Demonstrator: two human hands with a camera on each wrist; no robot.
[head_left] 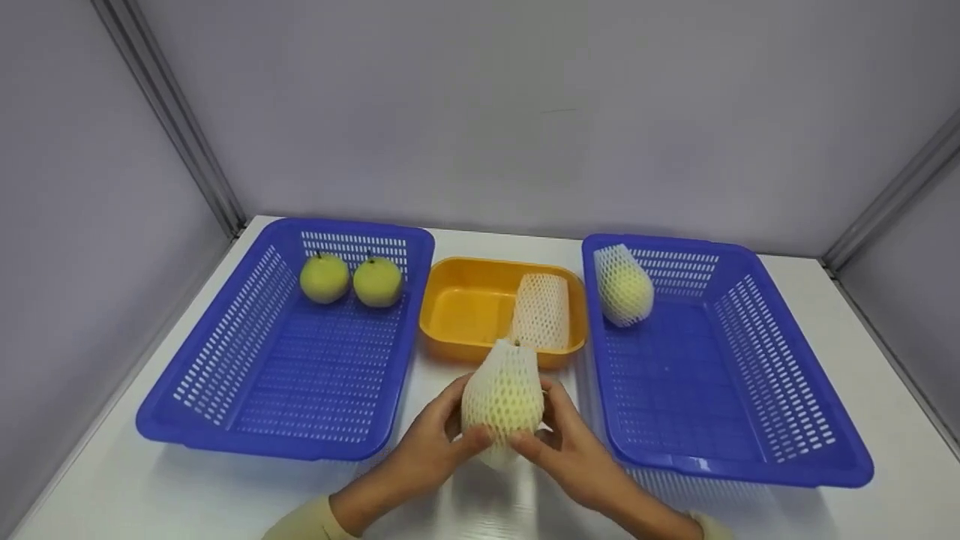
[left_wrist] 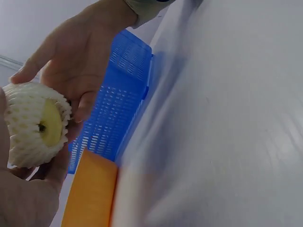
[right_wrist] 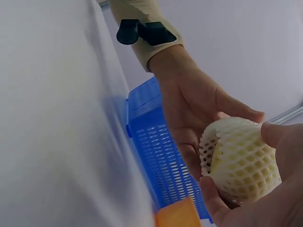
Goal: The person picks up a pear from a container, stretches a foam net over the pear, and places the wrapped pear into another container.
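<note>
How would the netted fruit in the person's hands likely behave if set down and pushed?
The netted fruit would probably roll, given its rounded body, though its loosely narrowing foam net might drag. That mesh likely adds grip and cushioning, since it wraps most of the fruit. The bare end in the left wrist view may bruise more easily.

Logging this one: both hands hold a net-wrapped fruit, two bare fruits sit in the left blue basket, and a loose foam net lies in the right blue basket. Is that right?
Not quite: the loose foam net lies in the orange container, not the right blue basket, as the head view shows. The rest stands.
</note>
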